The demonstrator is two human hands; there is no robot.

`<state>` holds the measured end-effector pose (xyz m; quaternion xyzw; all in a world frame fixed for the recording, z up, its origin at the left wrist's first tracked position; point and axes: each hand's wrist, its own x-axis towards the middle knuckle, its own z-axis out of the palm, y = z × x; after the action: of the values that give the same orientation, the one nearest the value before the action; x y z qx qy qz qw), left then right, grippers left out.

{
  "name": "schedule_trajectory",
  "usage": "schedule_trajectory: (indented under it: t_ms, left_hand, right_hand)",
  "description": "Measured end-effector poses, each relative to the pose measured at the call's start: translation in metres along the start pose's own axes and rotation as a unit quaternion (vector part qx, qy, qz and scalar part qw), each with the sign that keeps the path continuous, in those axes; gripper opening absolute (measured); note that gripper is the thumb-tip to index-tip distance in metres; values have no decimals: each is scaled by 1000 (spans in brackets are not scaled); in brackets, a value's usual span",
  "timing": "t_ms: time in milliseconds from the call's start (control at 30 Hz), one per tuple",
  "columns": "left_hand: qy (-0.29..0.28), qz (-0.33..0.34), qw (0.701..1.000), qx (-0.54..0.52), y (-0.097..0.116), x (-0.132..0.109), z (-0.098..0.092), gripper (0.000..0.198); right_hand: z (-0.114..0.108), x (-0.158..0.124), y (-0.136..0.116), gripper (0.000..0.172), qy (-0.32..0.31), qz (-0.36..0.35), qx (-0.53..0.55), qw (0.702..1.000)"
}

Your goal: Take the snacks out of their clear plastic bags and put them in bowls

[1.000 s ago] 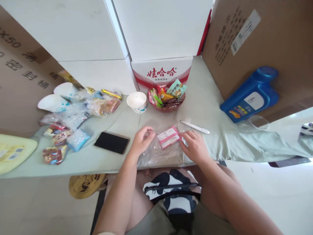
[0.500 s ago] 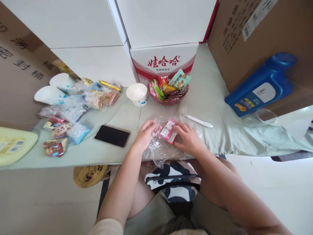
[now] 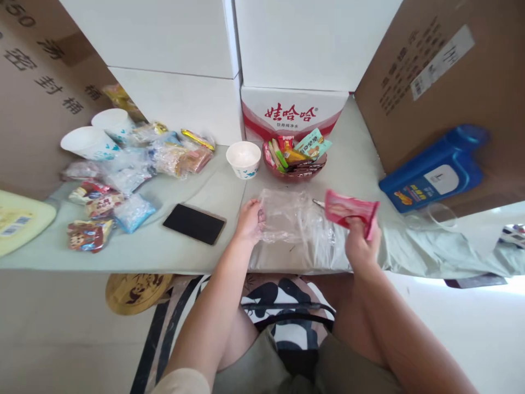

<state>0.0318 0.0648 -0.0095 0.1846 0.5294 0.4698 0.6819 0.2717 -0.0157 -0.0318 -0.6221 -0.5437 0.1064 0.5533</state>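
My left hand (image 3: 250,220) is closed on the left edge of a clear plastic bag (image 3: 283,216), which lies spread over the table's front part. In my right hand (image 3: 362,243) is a pink snack packet (image 3: 348,208), lifted to the right of the bag and tilted; thumb and fingers grip its lower right end. A white pen-like tool (image 3: 318,203) pokes out behind the packet, mostly hidden. Behind the bag stand a white paper bowl (image 3: 243,160) and a reddish basket (image 3: 293,174) of small snack packets.
A black phone (image 3: 194,224) lies left of my left hand. Several wrapped snacks (image 3: 133,164) and two tipped paper cups (image 3: 88,143) are heaped further left. At the right, a blue bottle (image 3: 435,169) leans near a cardboard box (image 3: 435,109) and a clear cup (image 3: 443,216).
The pink packet has left the plastic bag and moved right and up in my right hand. The bag now lies flatter, its left edge in my left hand. The view has shifted slightly.
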Motion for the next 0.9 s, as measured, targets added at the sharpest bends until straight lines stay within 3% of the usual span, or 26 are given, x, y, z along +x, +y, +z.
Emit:
schedule_trajectory:
  t_ms: [33, 100, 233, 300, 400, 467, 567, 667, 767, 833, 900]
  left_hand:
    - [-4, 0, 1000, 1, 0, 0, -1, 22]
    - [-24, 0, 1000, 8, 0, 0, -1, 19]
    - [-48, 14, 998, 24, -3, 1, 6, 17]
    - [-61, 14, 998, 29, -5, 4, 10, 17]
    - [-73, -1, 997, 30, -6, 8, 14, 19]
    - [-76, -9, 997, 24, -5, 10, 14, 20]
    - [-78, -8, 997, 18, -2, 12, 11, 20]
    - [-80, -8, 997, 22, 1, 12, 8, 18]
    - [-77, -4, 997, 24, 3, 12, 7, 14]
    - [-71, -6, 997, 23, 4, 10, 7, 13]
    - [-66, -14, 997, 23, 4, 9, 8, 14]
  right_hand:
    - [-3, 7, -2, 30, 60, -16, -33, 998]
    - [-5, 31, -12, 27, 77, -75, -101, 989]
    - [16, 113, -46, 23, -33, -187, -169, 967]
    - [37, 159, -56, 19, -140, -247, -205, 937]
    - [74, 215, -54, 45, -260, -224, -285, 895]
    - [95, 236, -47, 50, -321, -211, -333, 861]
    - [113, 247, -47, 46, -357, -224, -353, 835]
    - [117, 245, -62, 54, -326, -260, -361, 834]
    - [116, 240, -70, 53, -345, -302, -408, 790]
    - [117, 237, -67, 50, -374, -294, -423, 772]
    - [116, 234, -58, 53, -394, -270, -419, 772]
